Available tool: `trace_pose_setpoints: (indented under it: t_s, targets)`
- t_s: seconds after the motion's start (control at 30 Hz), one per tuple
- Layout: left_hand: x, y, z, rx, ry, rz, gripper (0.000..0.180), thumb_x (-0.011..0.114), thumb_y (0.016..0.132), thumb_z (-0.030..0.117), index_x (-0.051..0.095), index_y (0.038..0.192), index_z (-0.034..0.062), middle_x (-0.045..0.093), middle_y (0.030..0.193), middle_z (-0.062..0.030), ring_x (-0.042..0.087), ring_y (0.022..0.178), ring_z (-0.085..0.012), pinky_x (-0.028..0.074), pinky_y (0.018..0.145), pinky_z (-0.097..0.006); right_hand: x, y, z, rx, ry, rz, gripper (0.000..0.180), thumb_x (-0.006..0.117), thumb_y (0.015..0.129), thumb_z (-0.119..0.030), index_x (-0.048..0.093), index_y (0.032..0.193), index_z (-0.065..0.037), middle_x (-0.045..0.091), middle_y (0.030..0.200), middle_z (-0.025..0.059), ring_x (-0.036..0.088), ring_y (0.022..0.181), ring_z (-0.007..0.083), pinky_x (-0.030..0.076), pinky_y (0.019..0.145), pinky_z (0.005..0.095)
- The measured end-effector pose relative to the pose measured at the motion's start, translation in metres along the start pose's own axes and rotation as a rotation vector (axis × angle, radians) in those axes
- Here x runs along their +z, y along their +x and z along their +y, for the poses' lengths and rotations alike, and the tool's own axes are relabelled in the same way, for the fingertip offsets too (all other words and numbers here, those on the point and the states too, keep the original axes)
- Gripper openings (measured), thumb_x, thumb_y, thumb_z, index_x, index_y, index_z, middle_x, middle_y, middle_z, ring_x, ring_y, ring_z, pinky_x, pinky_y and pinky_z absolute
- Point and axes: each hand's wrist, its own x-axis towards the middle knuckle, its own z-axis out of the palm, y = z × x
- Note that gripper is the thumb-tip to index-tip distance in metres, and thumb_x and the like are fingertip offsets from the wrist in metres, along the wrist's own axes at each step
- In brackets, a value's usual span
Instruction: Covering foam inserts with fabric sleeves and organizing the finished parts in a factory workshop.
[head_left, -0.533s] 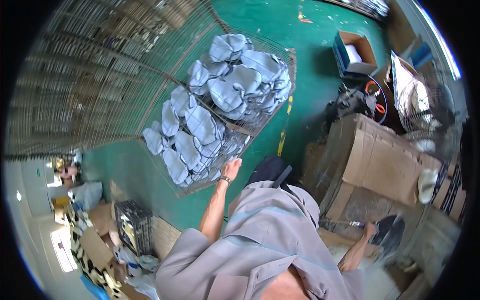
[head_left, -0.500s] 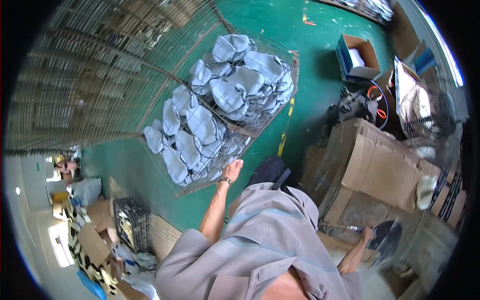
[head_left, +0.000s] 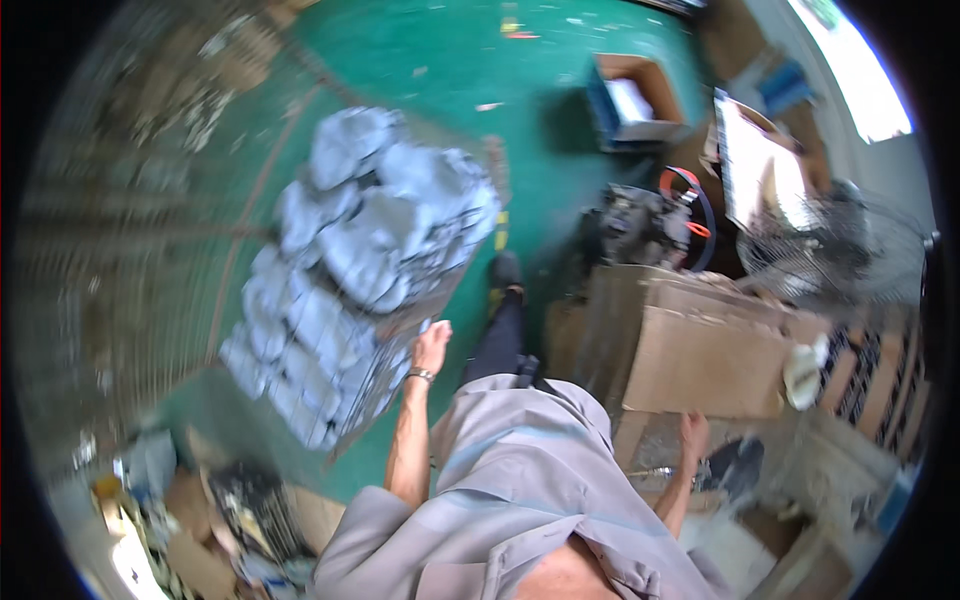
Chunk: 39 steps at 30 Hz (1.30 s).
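Note:
My left hand is at the near right edge of a wire cage piled with pale blue-grey, rounded fabric-like pieces. Blur hides its fingers, and I cannot tell if it touches the wire. A watch circles that wrist. On the other side of my body, my right hand hangs in front of a large brown cardboard box. Its fingers are smeared, and nothing is visible in them. Beside its wrist lies a dark, flat object whose kind is unclear.
Green floor with a yellow-black tape line runs ahead. An open blue-and-brown box, dark equipment with an orange-ended hose and a wire-guarded fan stand at right. A black crate is lower left.
The view has turned, shifting the cage and boxes left. One foot now shows ahead on the floor. My right hand has moved forward, away from the dark flat object; my left stays by the cage edge.

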Motion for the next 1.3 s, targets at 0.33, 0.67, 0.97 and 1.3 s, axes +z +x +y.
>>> trace_pose_setpoints:
  t_s: [0.33, 0.67, 0.97, 1.3]
  targets:
    - [-0.027, 0.215, 0.191, 0.232, -0.119, -0.169, 0.057, 0.047, 0.110, 0.050, 0.064, 0.136, 0.0017, 0.076, 0.115, -0.0168, 0.074, 0.104, -0.0234, 0.056, 0.090, -0.035, 0.005, 0.056, -0.333, -0.365, 0.216, -0.233, 0.039, 0.067, 0.095, -0.017, 0.067, 0.130, 0.000, 0.077, 0.100, 0.0182, 0.074, 0.091, 0.0305, 0.059, 0.084, 0.0388]
    - [0.000, 0.350, 0.264, 0.134, -0.170, -0.201, 0.050, 0.046, 0.110, 0.044, 0.064, 0.135, 0.0041, 0.075, 0.114, -0.0146, 0.073, 0.101, -0.0215, 0.055, 0.087, -0.034, -0.029, 0.190, -0.433, -0.325, 0.144, -0.246, 0.037, 0.067, 0.091, -0.020, 0.067, 0.122, 0.001, 0.075, 0.096, 0.0223, 0.073, 0.091, 0.0383, 0.057, 0.082, 0.0458]
    - [0.049, 0.480, 0.371, 0.140, -0.134, -0.186, 0.047, 0.049, 0.110, 0.042, 0.067, 0.132, 0.0054, 0.077, 0.111, -0.0118, 0.074, 0.098, -0.0178, 0.057, 0.082, -0.030, -0.065, 0.382, -0.522, -0.514, 0.078, -0.187, 0.042, 0.070, 0.089, -0.023, 0.067, 0.122, 0.003, 0.075, 0.089, 0.0202, 0.072, 0.088, 0.0396, 0.057, 0.082, 0.0483]
    - [0.096, 0.635, 0.603, 0.442, -0.010, -0.297, 0.047, 0.052, 0.109, 0.043, 0.068, 0.130, 0.0038, 0.077, 0.107, -0.0157, 0.075, 0.099, -0.0232, 0.059, 0.088, -0.036, -0.131, 0.522, -0.571, -0.381, 0.213, 0.025, 0.044, 0.073, 0.088, -0.015, 0.066, 0.128, 0.003, 0.077, 0.097, 0.0210, 0.076, 0.089, 0.0325, 0.060, 0.082, 0.0401]
